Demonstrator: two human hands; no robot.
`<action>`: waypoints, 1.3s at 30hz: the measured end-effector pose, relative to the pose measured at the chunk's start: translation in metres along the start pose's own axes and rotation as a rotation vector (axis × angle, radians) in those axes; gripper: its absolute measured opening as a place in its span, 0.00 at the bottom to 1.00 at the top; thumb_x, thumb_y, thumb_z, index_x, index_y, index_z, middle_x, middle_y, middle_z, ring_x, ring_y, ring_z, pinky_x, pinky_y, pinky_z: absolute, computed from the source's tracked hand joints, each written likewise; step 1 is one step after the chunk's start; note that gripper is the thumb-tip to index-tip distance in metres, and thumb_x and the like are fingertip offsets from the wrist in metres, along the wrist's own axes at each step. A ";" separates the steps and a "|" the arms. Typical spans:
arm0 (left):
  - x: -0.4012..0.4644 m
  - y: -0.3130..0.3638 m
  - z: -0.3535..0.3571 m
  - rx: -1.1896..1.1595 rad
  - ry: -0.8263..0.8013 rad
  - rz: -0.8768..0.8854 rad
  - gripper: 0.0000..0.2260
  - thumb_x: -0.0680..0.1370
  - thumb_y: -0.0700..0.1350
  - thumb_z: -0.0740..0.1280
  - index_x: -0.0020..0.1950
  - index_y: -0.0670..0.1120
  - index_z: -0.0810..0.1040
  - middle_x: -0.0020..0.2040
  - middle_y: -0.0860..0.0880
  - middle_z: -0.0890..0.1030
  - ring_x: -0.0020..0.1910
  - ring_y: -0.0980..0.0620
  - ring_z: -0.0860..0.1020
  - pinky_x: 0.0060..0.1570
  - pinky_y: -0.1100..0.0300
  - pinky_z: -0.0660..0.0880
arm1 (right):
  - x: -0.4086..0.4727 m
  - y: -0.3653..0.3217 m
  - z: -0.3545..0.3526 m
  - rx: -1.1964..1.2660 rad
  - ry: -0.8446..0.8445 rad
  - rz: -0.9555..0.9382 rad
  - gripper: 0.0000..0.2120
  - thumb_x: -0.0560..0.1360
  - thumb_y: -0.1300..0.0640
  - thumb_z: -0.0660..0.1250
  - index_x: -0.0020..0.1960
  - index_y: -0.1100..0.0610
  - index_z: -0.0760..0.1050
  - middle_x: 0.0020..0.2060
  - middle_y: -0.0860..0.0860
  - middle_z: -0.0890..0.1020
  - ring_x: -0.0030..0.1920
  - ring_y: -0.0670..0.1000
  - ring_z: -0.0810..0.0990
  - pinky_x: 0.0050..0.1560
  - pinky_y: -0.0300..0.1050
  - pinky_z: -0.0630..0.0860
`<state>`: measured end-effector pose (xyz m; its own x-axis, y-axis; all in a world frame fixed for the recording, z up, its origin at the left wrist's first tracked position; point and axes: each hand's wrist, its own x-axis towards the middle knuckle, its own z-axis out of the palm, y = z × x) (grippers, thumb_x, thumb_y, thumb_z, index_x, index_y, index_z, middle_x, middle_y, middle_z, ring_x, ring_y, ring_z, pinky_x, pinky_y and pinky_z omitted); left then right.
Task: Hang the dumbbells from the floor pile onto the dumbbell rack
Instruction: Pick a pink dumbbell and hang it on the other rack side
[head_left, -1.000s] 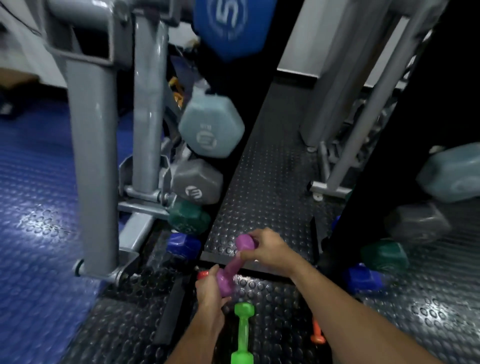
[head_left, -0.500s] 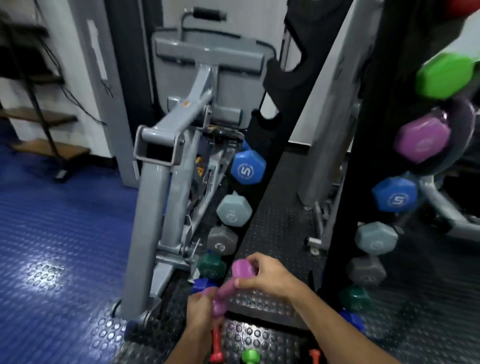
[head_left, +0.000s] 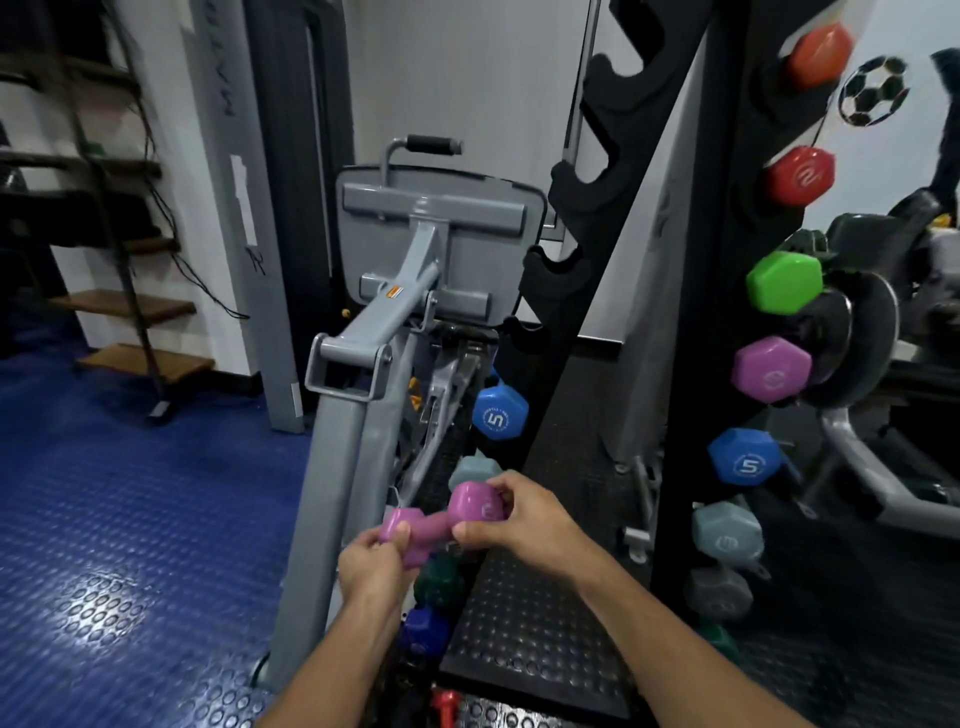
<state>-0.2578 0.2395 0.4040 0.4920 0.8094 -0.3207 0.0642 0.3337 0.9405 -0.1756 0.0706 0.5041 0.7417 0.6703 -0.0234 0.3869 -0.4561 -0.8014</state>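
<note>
— Standing far right: black dumbbell rack (head_left: 691, 322), loaded with coloured heads.
— Being held near centre, left of rack: purple dumbbell (head_left: 447, 519).
— Gripping right head: right hand (head_left: 519, 525). Pinching left end: left hand (head_left: 371, 564).

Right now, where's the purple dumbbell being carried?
Low centre of the head view: the purple dumbbell is held between the left hand and right hand, in front of the rack's lower left side.
</note>
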 end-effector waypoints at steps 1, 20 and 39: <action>0.001 0.010 0.002 -0.003 -0.002 0.044 0.01 0.80 0.40 0.71 0.51 0.44 0.80 0.45 0.40 0.84 0.42 0.40 0.85 0.46 0.46 0.83 | -0.001 -0.007 -0.002 0.021 0.016 -0.012 0.29 0.65 0.44 0.83 0.60 0.49 0.75 0.55 0.44 0.80 0.51 0.41 0.80 0.44 0.33 0.72; 0.047 0.204 0.105 -0.144 -0.176 0.370 0.06 0.77 0.38 0.75 0.48 0.46 0.79 0.48 0.41 0.84 0.50 0.39 0.85 0.52 0.41 0.83 | 0.050 -0.062 -0.038 0.083 0.589 -0.250 0.26 0.61 0.49 0.86 0.46 0.50 0.71 0.45 0.48 0.81 0.44 0.49 0.80 0.46 0.54 0.80; 0.044 0.253 0.191 0.019 -0.601 0.263 0.19 0.84 0.57 0.57 0.48 0.42 0.76 0.38 0.46 0.77 0.33 0.51 0.73 0.34 0.59 0.71 | 0.088 -0.083 -0.077 0.152 0.798 0.005 0.25 0.64 0.34 0.80 0.42 0.56 0.80 0.34 0.49 0.85 0.33 0.46 0.84 0.30 0.35 0.72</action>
<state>-0.0542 0.2672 0.6492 0.8927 0.4495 0.0333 -0.1116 0.1489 0.9825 -0.1004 0.1222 0.6141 0.9325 0.0232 0.3605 0.3469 -0.3351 -0.8760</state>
